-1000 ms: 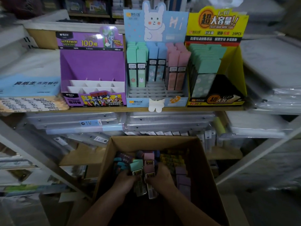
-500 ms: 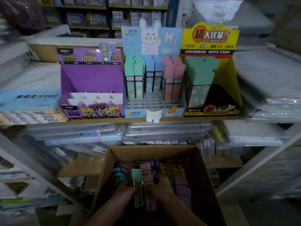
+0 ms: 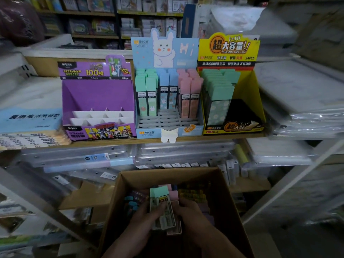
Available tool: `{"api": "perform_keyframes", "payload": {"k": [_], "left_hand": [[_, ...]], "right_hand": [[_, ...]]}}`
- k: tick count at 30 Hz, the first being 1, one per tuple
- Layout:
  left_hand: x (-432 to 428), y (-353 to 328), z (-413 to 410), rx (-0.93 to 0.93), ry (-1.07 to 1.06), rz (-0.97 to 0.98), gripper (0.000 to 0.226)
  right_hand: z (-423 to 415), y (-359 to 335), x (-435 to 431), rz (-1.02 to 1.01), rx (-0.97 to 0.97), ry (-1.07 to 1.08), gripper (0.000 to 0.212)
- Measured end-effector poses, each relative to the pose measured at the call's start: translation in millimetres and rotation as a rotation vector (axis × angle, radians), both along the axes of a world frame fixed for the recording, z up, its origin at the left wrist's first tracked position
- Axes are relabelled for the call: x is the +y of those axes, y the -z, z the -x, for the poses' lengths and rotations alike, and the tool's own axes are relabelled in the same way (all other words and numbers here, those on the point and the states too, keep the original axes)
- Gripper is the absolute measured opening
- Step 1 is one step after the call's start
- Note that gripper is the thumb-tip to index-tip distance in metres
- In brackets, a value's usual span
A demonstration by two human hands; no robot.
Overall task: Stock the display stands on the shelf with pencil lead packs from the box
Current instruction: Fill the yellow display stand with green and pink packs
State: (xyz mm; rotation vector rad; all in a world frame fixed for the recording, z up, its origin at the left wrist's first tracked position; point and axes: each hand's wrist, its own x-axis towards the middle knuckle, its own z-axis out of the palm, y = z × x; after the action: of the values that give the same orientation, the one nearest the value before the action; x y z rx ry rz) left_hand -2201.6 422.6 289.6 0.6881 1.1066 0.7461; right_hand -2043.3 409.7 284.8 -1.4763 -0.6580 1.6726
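Stocking partial: purple stand point(image 3: 98, 97) empty, rabbit stand point(image 3: 168, 121) half-filled; left hand point(image 3: 144, 217), right hand point(image 3: 189, 213) both gripping lead packs point(image 3: 161, 202) in box point(image 3: 167, 175).

Green-capped pack point(image 3: 159, 192) and pink-capped pack point(image 3: 174, 194): earlier side by side with gap, low in box point(image 3: 163, 178). Now pressed into one bundle, green overlapping pink. Bundle risen, caps nearer box's back rim than before. Left hand point(image 3: 143, 216) and right hand point(image 3: 191, 213) drawn closer together at box's middle, left thumb now across green pack's front. View tipped up: box lower in frame.
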Motion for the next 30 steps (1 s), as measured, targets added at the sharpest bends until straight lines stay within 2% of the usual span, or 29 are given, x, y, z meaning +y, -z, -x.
{"api": "perform_keyframes", "payload": {"k": [4,7,12,16,23,28,30], "left_hand": [[-3.4,-7.7,-9.3,-0.061,-0.002,-0.004,0.056],[-4.0,-18.4,-12.9,-0.090,0.037,0.001,0.060],[-7.8,-33.6,-17.1,-0.179,0.098,0.125,0.040],[-12.0,-42.6,-21.8,-0.227,0.071,0.169,0.030],[-15.7,-58.7,-26.1,-0.103,0.015,0.081,0.049],[-16.5,-69.1,-21.9,-0.048,-0.010,0.036,0.046],[-16.8,-76.7,-21.0,-0.030,-0.005,0.009,0.044]], "right_hand": [[4.1,-18.6,-5.9,-0.029,0.067,0.061,0.034],[4.8,-32.7,-13.2,-0.087,-0.007,0.037,0.031],[0.1,-47.1,-18.4,-0.092,-0.074,0.159,0.028],[-7.8,-54.4,-19.3,-0.116,-0.220,0.143,0.024],[-18.4,-64.5,-19.1,-0.184,-0.330,0.098,0.020],[-30.7,-75.2,-18.2,-0.262,-0.402,0.087,0.015],[-34.7,-82.7,-18.1,-0.256,-0.360,0.121,0.014]]}}
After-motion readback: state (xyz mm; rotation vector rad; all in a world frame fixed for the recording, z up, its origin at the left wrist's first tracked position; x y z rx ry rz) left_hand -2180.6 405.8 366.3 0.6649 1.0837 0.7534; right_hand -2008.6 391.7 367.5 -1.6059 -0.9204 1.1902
